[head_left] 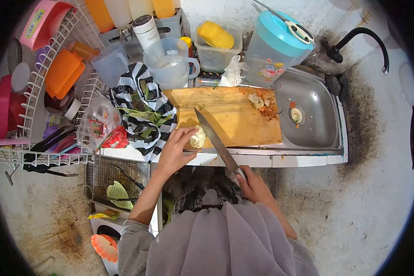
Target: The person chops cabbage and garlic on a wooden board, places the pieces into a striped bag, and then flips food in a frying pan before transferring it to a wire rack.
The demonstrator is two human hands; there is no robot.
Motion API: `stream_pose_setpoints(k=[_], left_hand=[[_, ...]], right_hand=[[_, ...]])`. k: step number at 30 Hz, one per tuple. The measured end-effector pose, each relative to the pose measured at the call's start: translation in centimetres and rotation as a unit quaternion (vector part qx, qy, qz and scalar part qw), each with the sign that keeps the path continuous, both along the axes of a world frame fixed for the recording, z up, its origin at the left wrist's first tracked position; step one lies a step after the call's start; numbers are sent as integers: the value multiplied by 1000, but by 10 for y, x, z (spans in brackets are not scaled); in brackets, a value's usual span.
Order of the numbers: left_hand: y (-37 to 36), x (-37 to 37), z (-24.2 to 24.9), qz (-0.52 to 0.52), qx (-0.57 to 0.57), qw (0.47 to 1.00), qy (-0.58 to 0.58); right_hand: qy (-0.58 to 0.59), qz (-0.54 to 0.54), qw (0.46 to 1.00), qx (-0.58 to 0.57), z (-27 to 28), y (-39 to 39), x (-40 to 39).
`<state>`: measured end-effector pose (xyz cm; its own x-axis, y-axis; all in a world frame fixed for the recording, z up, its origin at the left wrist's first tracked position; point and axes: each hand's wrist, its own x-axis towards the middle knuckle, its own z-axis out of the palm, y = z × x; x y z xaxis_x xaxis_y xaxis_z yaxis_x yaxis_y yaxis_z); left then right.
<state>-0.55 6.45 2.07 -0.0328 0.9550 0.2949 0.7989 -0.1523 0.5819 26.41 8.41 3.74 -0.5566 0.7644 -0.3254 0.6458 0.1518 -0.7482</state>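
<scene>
A wooden cutting board [234, 124] lies on the counter, its right part over the sink. My left hand [176, 149] is closed on a pale, leafy vegetable piece [198, 137] at the board's front left, fingertips on its top. My right hand [255, 185] grips the handle of a large knife [218, 143] in front of the board. The blade points up and left across the board, just right of the vegetable piece. Vegetable scraps [256, 101] and reddish bits lie at the board's back right.
A metal sink [324, 112] with scraps at its drain lies right, under a black faucet [361, 32]. A striped bag [145, 108] with greens is left of the board. Behind stand a measuring jug [168, 69] and a blue-lidded container [267, 60]. A dish rack [30, 101] is far left.
</scene>
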Motion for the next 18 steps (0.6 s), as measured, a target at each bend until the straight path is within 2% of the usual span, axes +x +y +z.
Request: stream_pose_setpoints(k=[3,10,13,15,16,18], left_hand=[[-4,-11,4,-35,-65,996,-40],[-2,-12,2,-44,-75,996,-30],[5,-6,-14,-30,-60,995,-77],[13,5,-25,40,-1,988,-146],[17,13,-29,37,0,989,-146],[23,29,-32,82,37,971,-222]], right_hand=[[27,-6,1000,-8,3,2,5],[31,-30,997,-61,3,0,8],[38,-39,996,-67,0,-5,2],[29,-57,996,-62,1,-3,-7],[29,-60,996,-61,1,2,-9],[70,-50,996,-11,-3,14,-13]])
